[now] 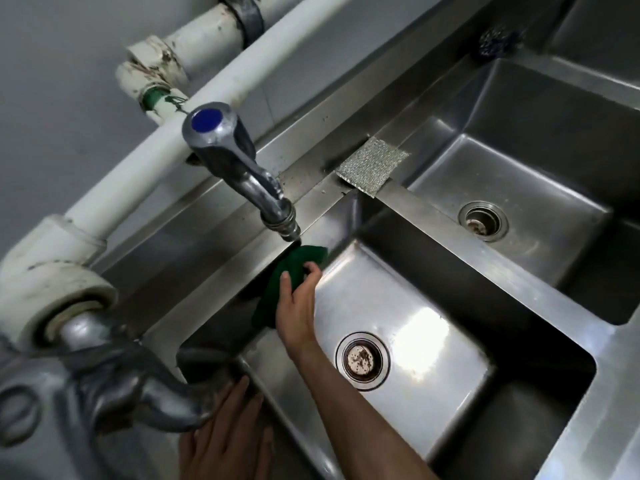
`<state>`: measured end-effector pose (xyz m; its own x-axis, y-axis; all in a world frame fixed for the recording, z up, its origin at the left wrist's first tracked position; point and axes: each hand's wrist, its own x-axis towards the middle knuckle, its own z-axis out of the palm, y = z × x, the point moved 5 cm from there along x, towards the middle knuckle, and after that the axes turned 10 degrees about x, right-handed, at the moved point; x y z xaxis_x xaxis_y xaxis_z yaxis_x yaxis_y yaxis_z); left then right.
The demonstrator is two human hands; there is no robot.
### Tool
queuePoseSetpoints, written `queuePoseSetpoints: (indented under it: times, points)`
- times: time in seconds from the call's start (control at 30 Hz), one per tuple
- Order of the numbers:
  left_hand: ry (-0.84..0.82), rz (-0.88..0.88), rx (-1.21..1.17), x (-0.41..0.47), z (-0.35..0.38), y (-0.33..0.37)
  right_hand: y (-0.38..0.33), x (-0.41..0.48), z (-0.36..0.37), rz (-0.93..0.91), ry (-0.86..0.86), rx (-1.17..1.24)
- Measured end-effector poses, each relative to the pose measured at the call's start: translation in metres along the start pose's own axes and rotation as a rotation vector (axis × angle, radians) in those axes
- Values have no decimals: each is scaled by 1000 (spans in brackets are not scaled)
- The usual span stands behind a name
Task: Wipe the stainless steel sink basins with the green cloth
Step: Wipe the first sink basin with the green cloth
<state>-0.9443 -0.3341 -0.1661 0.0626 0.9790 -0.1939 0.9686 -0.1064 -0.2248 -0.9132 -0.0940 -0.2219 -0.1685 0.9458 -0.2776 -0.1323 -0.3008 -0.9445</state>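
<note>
The green cloth (277, 289) is pressed against the back wall of the near stainless steel basin (415, 317), just under the tap spout. My right hand (297, 303) grips the cloth there, thumb and fingers closed over it, the forearm reaching across the basin. My left hand (227, 434) lies flat with fingers apart on the basin's left rim at the bottom of the view, holding nothing. A second basin (519, 174) lies to the upper right, beyond a steel divider.
A chrome tap with a blue cap (228, 157) juts over the near basin. A second, blurred tap (104, 386) looms at bottom left. White pipes (138, 161) run along the wall. A silver scouring pad (372, 166) rests on the divider; a dark scrubber (495, 41) sits far back. Each basin has a drain (362, 360).
</note>
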Motion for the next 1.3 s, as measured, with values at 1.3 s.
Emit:
queuePoseSetpoints:
  times: [1.3]
  points:
    - [513, -1193, -419, -53, -20, 5, -31, -107, 132, -568, -1086, -828]
